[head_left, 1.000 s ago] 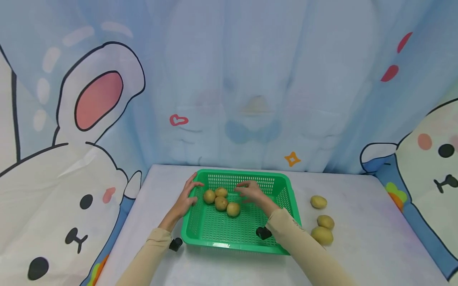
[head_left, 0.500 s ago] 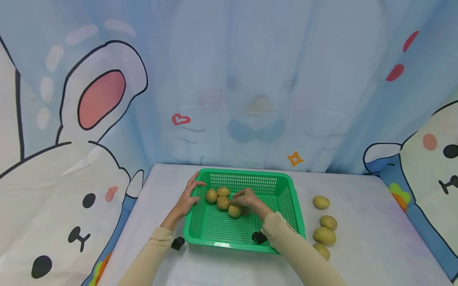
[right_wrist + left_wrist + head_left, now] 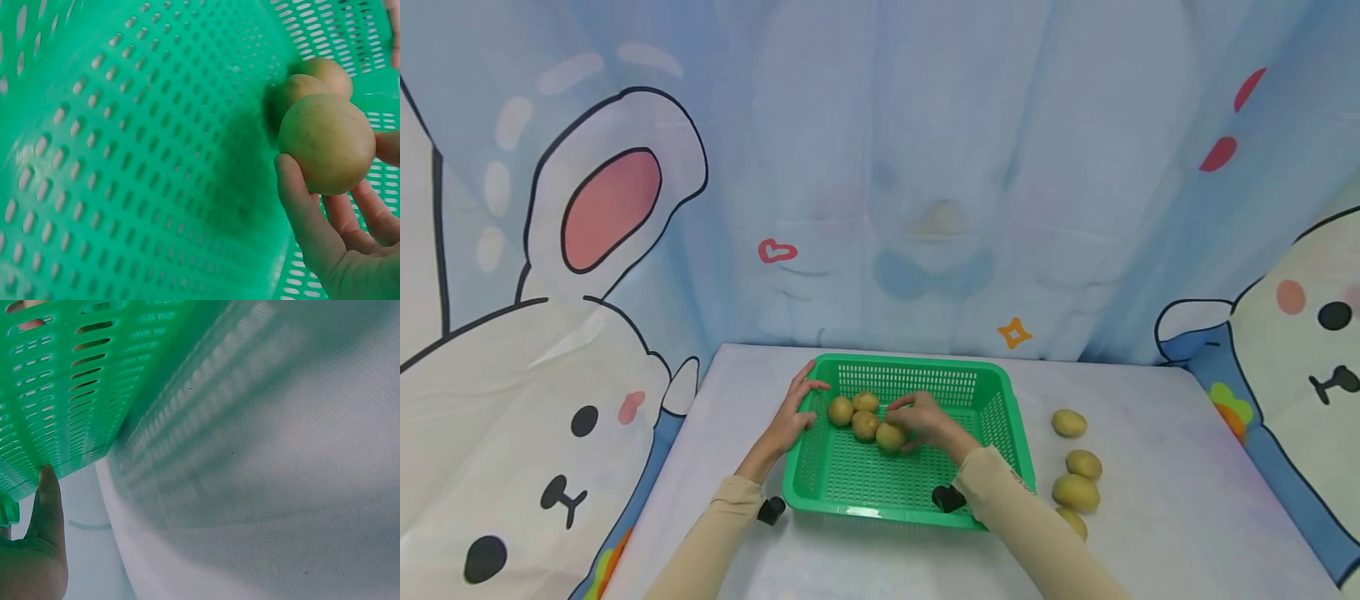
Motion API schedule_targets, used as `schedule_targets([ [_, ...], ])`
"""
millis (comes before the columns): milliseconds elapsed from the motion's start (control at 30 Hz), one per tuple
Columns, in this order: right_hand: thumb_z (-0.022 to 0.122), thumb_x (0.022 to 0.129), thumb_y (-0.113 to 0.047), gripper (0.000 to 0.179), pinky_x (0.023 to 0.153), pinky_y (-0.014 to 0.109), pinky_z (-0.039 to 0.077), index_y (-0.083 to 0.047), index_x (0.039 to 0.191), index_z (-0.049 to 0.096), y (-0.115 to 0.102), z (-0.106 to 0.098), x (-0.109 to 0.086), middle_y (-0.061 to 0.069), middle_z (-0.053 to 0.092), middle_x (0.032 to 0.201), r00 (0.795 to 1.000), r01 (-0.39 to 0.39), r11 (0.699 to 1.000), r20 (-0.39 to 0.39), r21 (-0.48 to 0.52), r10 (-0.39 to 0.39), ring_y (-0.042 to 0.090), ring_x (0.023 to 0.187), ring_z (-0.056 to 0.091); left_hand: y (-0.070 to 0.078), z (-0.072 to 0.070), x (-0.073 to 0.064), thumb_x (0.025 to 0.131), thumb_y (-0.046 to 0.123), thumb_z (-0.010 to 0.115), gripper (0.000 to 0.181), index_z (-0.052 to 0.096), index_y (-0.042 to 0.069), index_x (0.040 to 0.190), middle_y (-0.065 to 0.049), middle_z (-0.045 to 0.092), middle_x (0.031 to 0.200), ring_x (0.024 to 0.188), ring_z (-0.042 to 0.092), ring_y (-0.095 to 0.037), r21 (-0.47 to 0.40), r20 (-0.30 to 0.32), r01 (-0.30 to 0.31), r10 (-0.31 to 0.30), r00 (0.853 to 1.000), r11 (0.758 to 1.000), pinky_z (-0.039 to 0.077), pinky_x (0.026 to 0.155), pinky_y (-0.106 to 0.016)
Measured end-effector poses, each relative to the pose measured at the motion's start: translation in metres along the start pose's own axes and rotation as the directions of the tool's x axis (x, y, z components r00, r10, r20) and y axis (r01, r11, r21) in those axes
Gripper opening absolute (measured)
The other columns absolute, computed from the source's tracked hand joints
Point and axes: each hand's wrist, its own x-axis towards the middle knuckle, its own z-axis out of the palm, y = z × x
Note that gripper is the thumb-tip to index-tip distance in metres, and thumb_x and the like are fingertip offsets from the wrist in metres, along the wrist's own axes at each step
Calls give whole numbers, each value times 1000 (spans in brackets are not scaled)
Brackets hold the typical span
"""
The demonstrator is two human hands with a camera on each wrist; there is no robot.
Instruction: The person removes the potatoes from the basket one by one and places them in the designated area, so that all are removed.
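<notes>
My left hand (image 3: 787, 418) holds the left rim of a green plastic basket (image 3: 917, 518). In the left wrist view, straight fingers (image 3: 51, 506) lie along the slotted outer wall. Inside the basket my right hand (image 3: 927, 419) grips a round yellow-brown potato (image 3: 889, 438). The right wrist view shows thumb and fingers around this potato (image 3: 328, 144), apparently just off the basket floor. Beside it, to the left, sit several more potatoes (image 3: 840, 411) in a close cluster. In the right wrist view, two of these potatoes (image 3: 325, 76) show behind the held one.
Several potatoes (image 3: 1076, 492) lie on the white tablecloth (image 3: 1157, 467) right of the basket, in a loose column. The nearest one is partly hidden by my right sleeve (image 3: 1037, 533). Behind the table hangs a blue cartoon curtain (image 3: 940, 167).
My right hand has come down and left from above the basket's middle and taken hold of the front potato. My left hand has stayed on the rim.
</notes>
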Motion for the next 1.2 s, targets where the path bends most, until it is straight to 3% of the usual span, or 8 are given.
schedule_targets([
  [300, 62, 93, -8, 36, 77, 54, 55, 7, 126, 59, -15, -40, -24, 28, 57, 121, 993, 119, 993, -7, 23, -118, 42, 107, 61, 1, 0, 0, 71, -15, 42, 55, 54, -8, 124, -26, 5, 161, 148, 1, -45, -6, -3, 8, -8, 1000, 1000, 30, 86, -48],
  [533, 60, 95, -13, 44, 79, 48, 56, 6, 134, 53, -12, -92, -44, 28, 53, 128, 983, 182, 983, -44, 20, -181, 39, 111, 59, 1, -1, 0, 71, -15, 42, 55, 54, -8, 124, -27, 6, 161, 147, 3, -48, 11, -3, -4, 4, 1000, 1000, 31, 84, -47],
  [667, 58, 97, -17, 47, 81, 45, 56, 6, 138, 50, -8, -129, -60, 26, 53, 128, 979, 182, 983, -98, 21, -179, 28, 104, 62, 2, -1, -1, 71, -15, 42, 54, 53, -8, 124, -26, 5, 161, 147, 2, -47, 5, 2, -6, 6, 1000, 1000, 32, 83, -47],
  [833, 58, 98, -23, 45, 83, 42, 56, 0, 136, 52, 1, -180, -75, 4, 60, 115, 974, 149, 985, -184, 82, -132, 12, 92, 63, 1, 0, 1, 71, -15, 42, 54, 54, -8, 124, -29, 6, 160, 147, 2, -48, 8, -3, -15, 15, 1000, 1000, 30, 84, -48],
  [967, 55, 99, -26, 47, 83, 42, 56, -1, 138, 50, 16, -217, -82, -11, 59, 102, 963, 100, 990, -262, 100, -71, 8, 90, 60, 0, 0, 1, 71, -15, 42, 55, 54, -8, 124, -29, 6, 160, 146, 3, -48, 18, -4, -22, 22, 1000, 1000, 33, 82, -45],
  [1100, 53, 99, -31, 60, 82, 39, 56, 4, 145, 40, 37, -245, -87, -10, 55, 103, 945, 46, 995, -327, 87, -15, 9, 92, 56, 1, 0, 0, 70, -16, 42, 55, 54, -9, 124, -28, 6, 160, 147, 2, -48, 22, -1, -30, 30, 1000, 999, 34, 81, -44],
  [1200, 55, 99, -33, 55, 80, 37, 57, 1, 142, 44, 55, -261, -90, -8, 54, 105, 934, 9, 989, -356, 148, 45, 9, 90, 57, 2, 0, 0, 70, -16, 42, 55, 53, -10, 123, -30, 5, 160, 146, 2, -49, 22, 1, -33, 33, 999, 999, 33, 83, -48],
])
